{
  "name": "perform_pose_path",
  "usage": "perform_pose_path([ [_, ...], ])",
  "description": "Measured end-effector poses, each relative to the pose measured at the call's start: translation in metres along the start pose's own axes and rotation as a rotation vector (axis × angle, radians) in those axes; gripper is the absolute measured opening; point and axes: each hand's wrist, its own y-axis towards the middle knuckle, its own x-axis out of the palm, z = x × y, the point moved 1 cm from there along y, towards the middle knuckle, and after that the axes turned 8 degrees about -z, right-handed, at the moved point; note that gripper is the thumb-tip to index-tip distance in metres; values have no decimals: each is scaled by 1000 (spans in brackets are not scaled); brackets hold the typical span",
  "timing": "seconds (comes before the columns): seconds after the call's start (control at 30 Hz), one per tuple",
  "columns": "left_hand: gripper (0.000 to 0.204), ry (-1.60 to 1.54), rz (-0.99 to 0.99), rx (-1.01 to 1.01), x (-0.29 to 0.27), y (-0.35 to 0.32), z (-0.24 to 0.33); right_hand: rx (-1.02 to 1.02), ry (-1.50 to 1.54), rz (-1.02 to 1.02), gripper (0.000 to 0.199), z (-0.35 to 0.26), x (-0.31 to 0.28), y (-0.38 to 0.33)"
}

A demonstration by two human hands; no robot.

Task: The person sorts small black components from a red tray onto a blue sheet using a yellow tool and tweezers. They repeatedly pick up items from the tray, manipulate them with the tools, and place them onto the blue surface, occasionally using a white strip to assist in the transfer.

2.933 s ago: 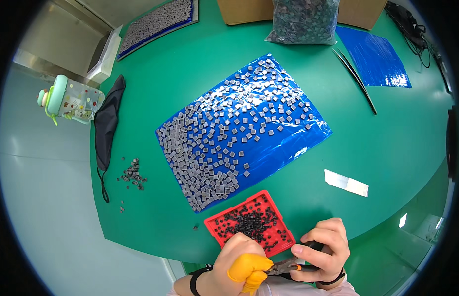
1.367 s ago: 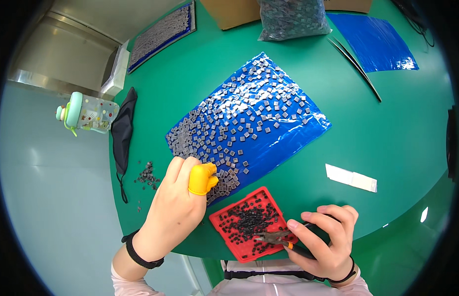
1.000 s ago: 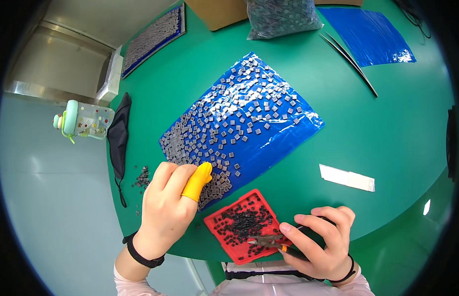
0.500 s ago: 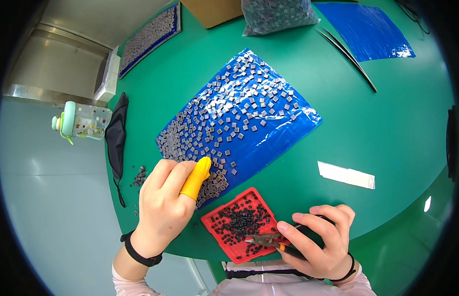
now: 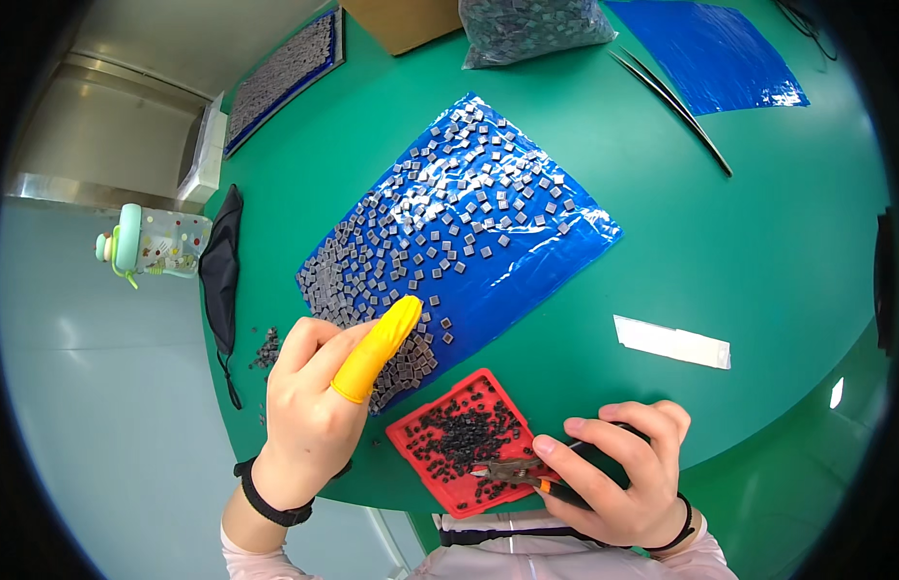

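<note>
My left hand [image 5: 321, 401] is over the near left corner of a blue plastic sheet [image 5: 515, 280]. Its index finger wears a yellow finger cot [image 5: 377, 356] and points forward at the small grey square pieces [image 5: 403, 365] lying on the sheet. The other fingers are curled, the thumb is hidden, and whatever they may hold does not show. In my right hand [image 5: 618, 474] are black-and-orange-handled cutting pliers [image 5: 512, 471], jaws pointing left above a red tray [image 5: 500, 380]. Many small black bits [image 5: 471, 435] lie in this tray.
A pile of dark bits [image 5: 267, 348], a black mask [image 5: 220, 266] and a clear bottle [image 5: 169, 242] are at left. Farther back are a filled tray [image 5: 285, 82], cardboard box [image 5: 401, 21], bag of pieces [image 5: 534, 29], tweezers [image 5: 676, 106] and another blue sheet [image 5: 715, 58]. A white strip [image 5: 673, 341] lies right.
My left index finger has straightened and reaches farther forward over the grey pieces. The whole view has shifted slightly; my right hand keeps the pliers over the tray.
</note>
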Motion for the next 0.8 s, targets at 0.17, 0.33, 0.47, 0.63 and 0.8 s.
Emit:
perform_pose_path([
  [0.17,37,-66,-3,-102,0,-2,2,-4,0,4,54,0,0,0],
  [0.33,28,-53,3,-162,-15,-5,4,24,15,11,56,-2,-2,1],
  [0.47,25,-73,8,-274,-30,-23,13,115,-32,37,56,-4,-6,2],
  [0.63,28,-172,45,-505,-36,-85,27,265,-186,-23,54,-8,-14,7],
  [0.8,21,-306,199,-753,1,-122,36,337,-326,-120,57,-15,-14,5],
])
